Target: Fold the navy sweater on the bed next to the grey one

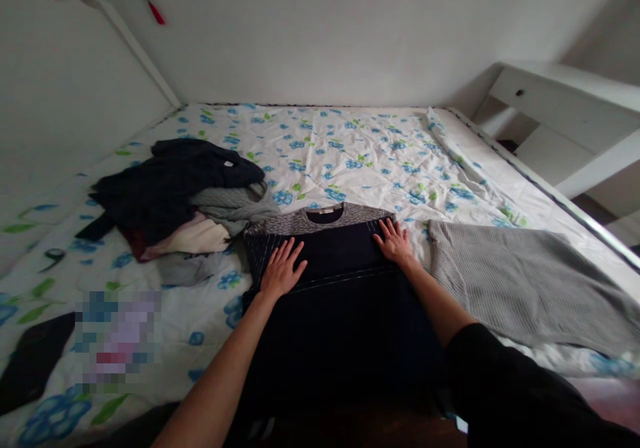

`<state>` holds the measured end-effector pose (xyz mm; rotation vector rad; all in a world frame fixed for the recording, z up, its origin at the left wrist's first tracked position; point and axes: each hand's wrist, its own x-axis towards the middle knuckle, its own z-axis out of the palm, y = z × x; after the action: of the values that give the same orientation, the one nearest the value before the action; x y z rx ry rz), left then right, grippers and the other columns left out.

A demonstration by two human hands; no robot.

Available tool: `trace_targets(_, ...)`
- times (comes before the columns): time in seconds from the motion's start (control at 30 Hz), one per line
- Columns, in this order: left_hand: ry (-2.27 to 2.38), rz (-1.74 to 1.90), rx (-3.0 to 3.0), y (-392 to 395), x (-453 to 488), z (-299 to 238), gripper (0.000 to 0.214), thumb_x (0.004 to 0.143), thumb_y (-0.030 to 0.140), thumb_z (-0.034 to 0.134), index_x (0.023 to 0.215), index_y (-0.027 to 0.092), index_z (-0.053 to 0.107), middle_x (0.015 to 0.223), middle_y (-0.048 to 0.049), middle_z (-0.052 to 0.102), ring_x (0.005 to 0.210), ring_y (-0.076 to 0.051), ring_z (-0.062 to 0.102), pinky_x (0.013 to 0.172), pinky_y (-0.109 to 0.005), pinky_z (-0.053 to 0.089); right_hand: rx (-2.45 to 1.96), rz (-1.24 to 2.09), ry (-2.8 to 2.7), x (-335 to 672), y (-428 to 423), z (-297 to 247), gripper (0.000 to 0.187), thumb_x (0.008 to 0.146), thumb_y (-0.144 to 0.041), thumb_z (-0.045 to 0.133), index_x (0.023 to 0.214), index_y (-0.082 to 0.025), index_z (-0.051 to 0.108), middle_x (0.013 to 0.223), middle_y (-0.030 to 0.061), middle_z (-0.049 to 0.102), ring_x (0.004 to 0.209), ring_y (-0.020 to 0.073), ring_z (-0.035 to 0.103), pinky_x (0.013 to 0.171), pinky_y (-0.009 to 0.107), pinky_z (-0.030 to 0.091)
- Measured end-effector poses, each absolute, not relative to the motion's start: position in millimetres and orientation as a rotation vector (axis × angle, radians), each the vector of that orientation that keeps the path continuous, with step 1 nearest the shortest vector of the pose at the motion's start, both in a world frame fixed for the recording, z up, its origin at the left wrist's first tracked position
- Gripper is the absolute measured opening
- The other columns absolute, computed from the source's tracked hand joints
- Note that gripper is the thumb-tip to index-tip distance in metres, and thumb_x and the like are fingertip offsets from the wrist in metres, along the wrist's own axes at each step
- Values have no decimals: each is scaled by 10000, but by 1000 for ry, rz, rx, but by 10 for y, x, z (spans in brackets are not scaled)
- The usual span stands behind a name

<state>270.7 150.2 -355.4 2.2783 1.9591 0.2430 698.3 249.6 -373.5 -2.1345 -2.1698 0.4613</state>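
A dark navy sweater point(345, 328) with a mottled grey yoke lies spread on the bed in front of me, its neckline pointing away. My left hand point(283, 268) rests palm down on its left side, fingers spread. On the right, near the shoulder, my right hand point(393, 240) also lies flat with its fingers apart. Thin white dashed lines cross the dark fabric between and below the hands. The lower end of the sweater fades into shadow. Neither hand grips anything.
Left of the sweater is a heap of dark, grey and cream clothes point(175, 195). A ribbed grey garment point(520, 281) lies flat at the right. A dark flat object point(35, 361) sits at the lower left. Beyond the floral sheet point(340, 148), a white cabinet point(565, 115) stands at the right.
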Motion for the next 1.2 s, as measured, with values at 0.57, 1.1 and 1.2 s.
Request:
trace_targets(0.57,2464,592,1669,1825,1461,-2982,798,955,179,631,1749,254,610,1662,-212,619,1503,-409,650,1253,-531,557,-1992,404,-1517,6858,2544,-3909,1036,1028,-647,723,1801,-52,372,1688,326,608,1541,422,634,1278,523,503)
trace_targets(1.1,2697,64,1657,2435,1043,-2935,493,1163,211,392,1499,187,752,1277,-155,789,1241,-340,713,1113,-495,573,-2122,411,-1494,6822,2492,-3891,932,1115,-676,644,1827,-135,384,1588,274,725,1388,435,751,1169,516,550)
trace_targets(1.2,2878,-110,1448,2520,566,-2826,413,1120,207,453,1355,143,787,1316,-176,780,1277,-355,697,1106,-536,561,-2166,440,-1476,6814,2493,-3862,941,1124,-698,621,1854,-165,361,1570,265,742,1378,453,760,1164,540,551)
